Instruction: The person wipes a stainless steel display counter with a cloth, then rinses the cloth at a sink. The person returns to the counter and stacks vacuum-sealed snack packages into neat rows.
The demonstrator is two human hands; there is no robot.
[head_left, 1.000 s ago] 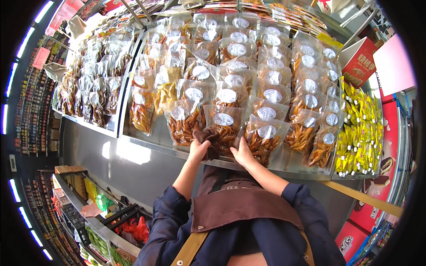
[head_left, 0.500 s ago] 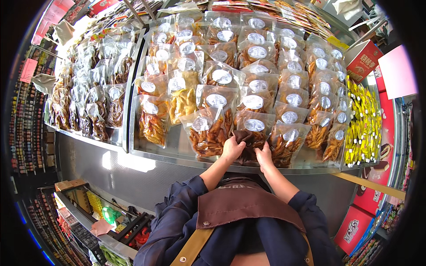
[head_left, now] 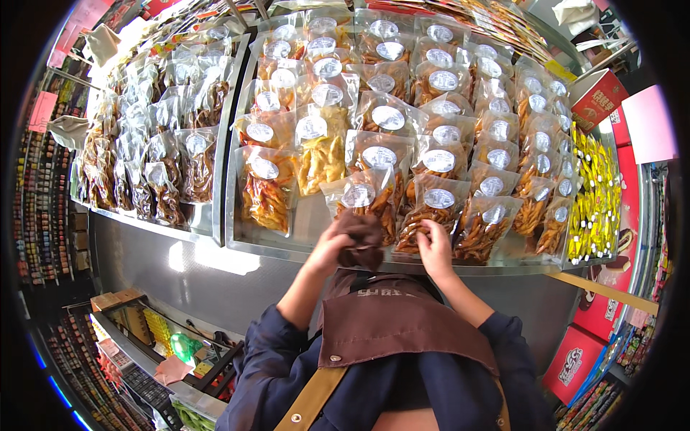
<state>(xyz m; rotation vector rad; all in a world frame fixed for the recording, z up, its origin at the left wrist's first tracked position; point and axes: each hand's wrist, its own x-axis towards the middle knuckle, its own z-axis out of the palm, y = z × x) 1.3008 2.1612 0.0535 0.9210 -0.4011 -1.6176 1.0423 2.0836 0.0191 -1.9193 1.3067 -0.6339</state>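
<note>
My left hand [head_left: 328, 246] is closed around a bunched dark brown cloth [head_left: 364, 243], held at the front of the steel display tray [head_left: 316, 219]. Behind the cloth stands a clear bag of brown food [head_left: 363, 197] with an oval white label, its lower part covered. To its right is another labelled clear bag of brown pieces [head_left: 429, 210], which look like chicken feet. My right hand [head_left: 437, 251] has its bent thumb and fingers on this bag's lower right part. A further bag [head_left: 480, 235] stands just right of that hand.
Rows of similar bags fill the tray behind. A bag of yellow pieces [head_left: 321, 161] and a reddish one [head_left: 264, 190] stand left. Dark bags [head_left: 198, 165] fill the neighbouring tray. Yellow packets [head_left: 593, 194] and a red box [head_left: 598, 97] are at right. The tray's metal rim [head_left: 287, 257] runs before me.
My left hand has carried the brown cloth left, from the middle bag to before the bag beside it. My right hand has come onto the middle bag's front. The view has shifted slightly.
</note>
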